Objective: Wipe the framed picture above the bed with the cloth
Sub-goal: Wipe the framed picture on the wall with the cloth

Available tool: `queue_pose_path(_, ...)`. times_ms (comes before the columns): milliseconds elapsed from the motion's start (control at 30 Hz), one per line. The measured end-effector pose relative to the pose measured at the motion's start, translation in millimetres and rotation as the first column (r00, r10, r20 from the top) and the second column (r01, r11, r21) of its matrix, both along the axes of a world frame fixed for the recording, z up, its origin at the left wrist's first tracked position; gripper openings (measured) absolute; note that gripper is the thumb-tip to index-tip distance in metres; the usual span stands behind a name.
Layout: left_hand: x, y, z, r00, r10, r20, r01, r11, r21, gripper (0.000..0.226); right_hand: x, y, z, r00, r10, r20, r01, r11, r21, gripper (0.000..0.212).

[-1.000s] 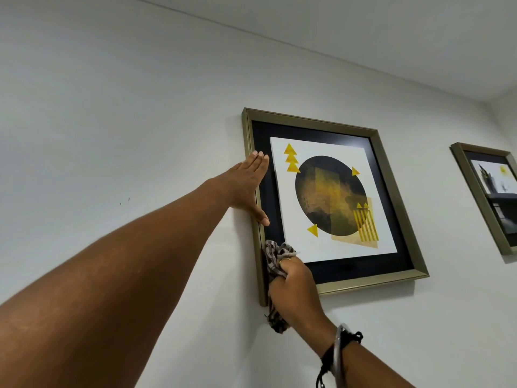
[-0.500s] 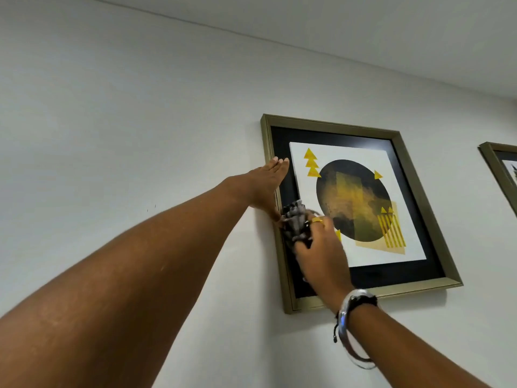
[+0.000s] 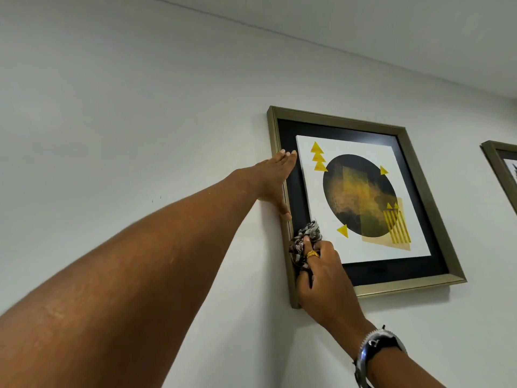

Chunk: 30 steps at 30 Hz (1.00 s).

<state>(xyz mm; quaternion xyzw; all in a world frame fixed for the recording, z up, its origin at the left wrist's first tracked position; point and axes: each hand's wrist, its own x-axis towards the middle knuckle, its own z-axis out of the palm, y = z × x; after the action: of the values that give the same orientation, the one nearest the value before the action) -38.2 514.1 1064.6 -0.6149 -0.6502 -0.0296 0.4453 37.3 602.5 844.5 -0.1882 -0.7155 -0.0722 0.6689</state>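
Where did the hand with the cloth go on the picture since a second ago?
The right hand rubbed the patterned cloth up the left side of the framed picture, then came back down partway; it now sits at the lower left, by the gold frame. Nothing was let go. The left hand stayed flat on the left frame edge.

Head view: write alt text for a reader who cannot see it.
A right hand presses a bunched patterned cloth against the lower left of a gold-framed picture on a white wall, while the left hand lies flat on the frame's left edge.
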Motion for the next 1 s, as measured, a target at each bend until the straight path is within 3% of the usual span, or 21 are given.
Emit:
queue_pose_path(100, -2, 0, 0, 1.000, -0.011, 0.003, 0.011, 1.000, 0.003, 0.144, 2, 2, -8, 0.999, 0.014, 0.052, -0.013, 1.000, -0.014, 0.018)
queue_pose_path(267, -5, -1, -3, 0.998, -0.068, -0.004, 0.068, 0.998, 0.014, 0.151, 1, 0, -4, 0.997, 0.046, -0.054, -0.045, 0.999, 0.029, 0.019)
queue_pose_path(467, -8, -4, -1, 0.993, -0.115, -0.011, 0.115, 0.992, 0.045, 0.151, 5, -2, 88, 0.987, 0.100, -0.123, -0.089, 0.992, 0.088, 0.020)
queue_pose_path(733, -6, -4, -1, 0.992, -0.118, 0.049, 0.115, 0.991, 0.062, 0.159, 13, 4, 199, 0.987, 0.047, -0.153, -0.047, 0.999, 0.004, 0.021)
queue_pose_path(867, -7, -4, -2, 0.991, -0.114, 0.068, 0.109, 0.991, 0.073, 0.161, 8, -3, 198, 0.985, 0.045, -0.167, -0.049, 0.999, -0.021, 0.020)
queue_pose_path(1000, -7, 0, -3, 0.997, -0.054, 0.061, 0.048, 0.995, 0.086, 0.160, -3, -5, 139, 0.967, 0.109, -0.229, -0.110, 0.994, 0.009, 0.023)
